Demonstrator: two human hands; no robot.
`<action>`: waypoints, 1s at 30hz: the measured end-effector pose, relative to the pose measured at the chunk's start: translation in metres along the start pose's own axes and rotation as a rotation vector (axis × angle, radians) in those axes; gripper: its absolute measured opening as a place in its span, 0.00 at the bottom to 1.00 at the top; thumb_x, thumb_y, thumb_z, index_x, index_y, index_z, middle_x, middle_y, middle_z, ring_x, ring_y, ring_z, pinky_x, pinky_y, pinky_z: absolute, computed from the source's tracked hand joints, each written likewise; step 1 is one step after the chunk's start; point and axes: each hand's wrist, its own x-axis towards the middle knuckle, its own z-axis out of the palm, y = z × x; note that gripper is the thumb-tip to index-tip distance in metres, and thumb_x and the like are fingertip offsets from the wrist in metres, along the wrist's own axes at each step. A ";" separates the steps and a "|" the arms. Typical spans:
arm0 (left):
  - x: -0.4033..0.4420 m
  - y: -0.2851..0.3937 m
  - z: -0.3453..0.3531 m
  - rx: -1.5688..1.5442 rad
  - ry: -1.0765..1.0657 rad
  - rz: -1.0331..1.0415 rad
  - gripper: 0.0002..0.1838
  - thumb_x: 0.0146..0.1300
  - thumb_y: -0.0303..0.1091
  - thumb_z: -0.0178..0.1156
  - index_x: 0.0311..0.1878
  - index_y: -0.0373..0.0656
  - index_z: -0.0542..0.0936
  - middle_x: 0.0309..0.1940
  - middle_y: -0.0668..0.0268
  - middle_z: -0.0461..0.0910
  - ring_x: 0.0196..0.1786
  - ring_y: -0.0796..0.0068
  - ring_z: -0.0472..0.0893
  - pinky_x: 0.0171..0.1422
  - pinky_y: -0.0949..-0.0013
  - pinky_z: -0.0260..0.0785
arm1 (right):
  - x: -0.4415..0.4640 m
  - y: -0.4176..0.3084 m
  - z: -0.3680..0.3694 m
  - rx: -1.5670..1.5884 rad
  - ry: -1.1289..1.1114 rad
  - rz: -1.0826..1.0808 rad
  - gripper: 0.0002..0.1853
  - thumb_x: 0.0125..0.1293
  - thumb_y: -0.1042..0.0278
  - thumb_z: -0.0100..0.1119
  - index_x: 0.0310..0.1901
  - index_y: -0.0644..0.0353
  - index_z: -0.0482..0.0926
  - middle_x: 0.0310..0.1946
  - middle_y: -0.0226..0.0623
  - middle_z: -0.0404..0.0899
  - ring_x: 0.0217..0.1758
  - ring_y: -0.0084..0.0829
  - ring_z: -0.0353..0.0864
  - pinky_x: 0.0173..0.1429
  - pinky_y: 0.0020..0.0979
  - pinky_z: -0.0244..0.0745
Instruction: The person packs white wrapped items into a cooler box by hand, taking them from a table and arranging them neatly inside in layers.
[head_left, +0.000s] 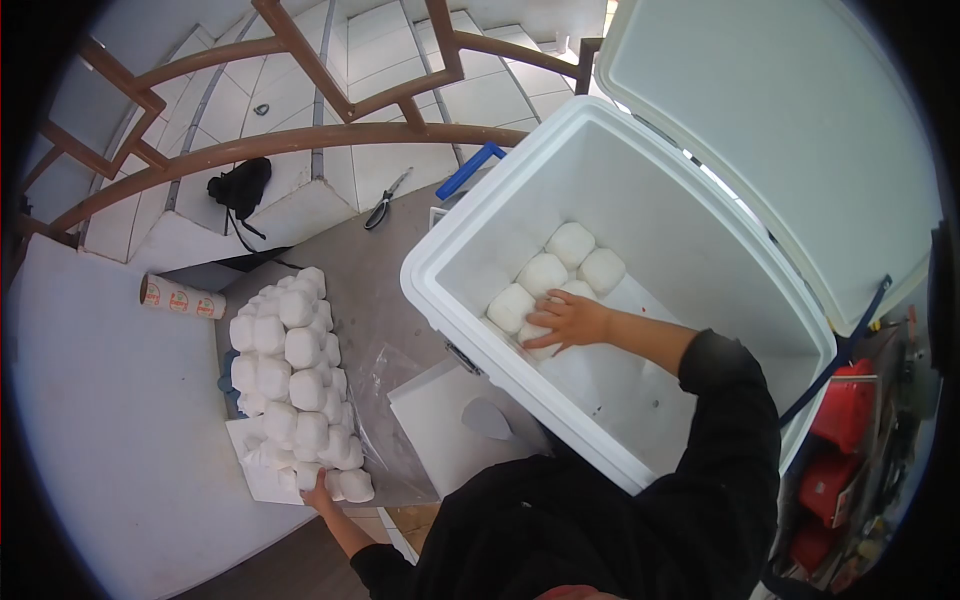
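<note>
My left hand [319,494] is at the near end of a stacked pile of white rounded blocks [305,348], its thumb and fingers around one low white block [308,477]. What the blocks are made of I cannot tell. Inside a large white cooler box [445,232], my right hand [572,322] lies with spread fingers over several more white rounded blocks [543,272]. These sit side by side on the box floor, against its left wall. The block under my right palm is partly hidden.
The cooler's lid [770,130] stands raised at the right, with a dark strap [835,355] beside it. Scissors [386,200], a black bag [240,190] and a printed roll [182,297] lie farther off. A brown railing [330,132] crosses before tiled steps.
</note>
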 end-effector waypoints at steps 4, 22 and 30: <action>0.001 -0.007 -0.002 -0.332 0.029 -0.002 0.52 0.36 0.30 0.79 0.64 0.32 0.58 0.57 0.49 0.68 0.57 0.56 0.72 0.61 0.58 0.68 | 0.009 0.006 -0.029 0.226 -0.034 0.092 0.30 0.52 0.44 0.65 0.59 0.29 0.71 0.60 0.34 0.66 0.63 0.36 0.65 0.69 0.44 0.54; -0.285 0.346 0.016 -0.871 -1.514 0.632 0.52 0.40 0.32 0.75 0.68 0.40 0.54 0.61 0.49 0.64 0.59 0.57 0.71 0.60 0.58 0.67 | 0.150 -0.063 -0.247 0.216 0.433 -0.319 0.22 0.53 0.62 0.65 0.52 0.37 0.75 0.57 0.40 0.68 0.54 0.50 0.73 0.39 0.36 0.77; -0.206 0.257 0.026 -1.113 -1.108 0.374 0.35 0.57 0.40 0.67 0.63 0.37 0.64 0.59 0.51 0.69 0.54 0.61 0.76 0.58 0.60 0.70 | 0.007 -0.016 -0.191 0.755 0.120 1.026 0.20 0.47 0.69 0.71 0.44 0.49 0.78 0.51 0.40 0.66 0.57 0.43 0.67 0.60 0.36 0.66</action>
